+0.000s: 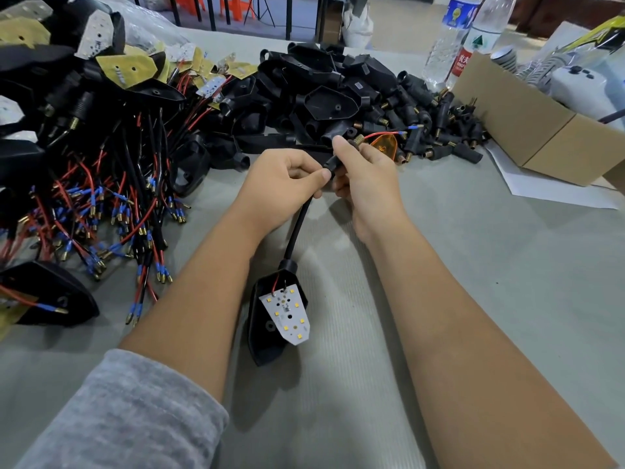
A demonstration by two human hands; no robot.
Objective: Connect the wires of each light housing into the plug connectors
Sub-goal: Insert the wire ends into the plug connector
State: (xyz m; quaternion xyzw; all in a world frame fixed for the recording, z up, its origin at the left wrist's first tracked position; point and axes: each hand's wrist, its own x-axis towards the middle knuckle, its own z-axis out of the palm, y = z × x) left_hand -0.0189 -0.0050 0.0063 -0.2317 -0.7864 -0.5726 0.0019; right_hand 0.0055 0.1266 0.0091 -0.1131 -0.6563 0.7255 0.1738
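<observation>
Two hands (pixel 284 174), two bottles (pixel 449 38) and one box (pixel 527 130) far right of them; housings (pixel 324 82) too piled to count.

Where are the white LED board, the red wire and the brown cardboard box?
white LED board (pixel 286 313): head view, board's middle.
red wire (pixel 382 134): head view, top of its arc.
brown cardboard box (pixel 514 123): head view, side wall.

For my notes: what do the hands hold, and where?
Both hands, left and right, pinch the black sleeved cable at its upper end, by the plug connector.
</observation>
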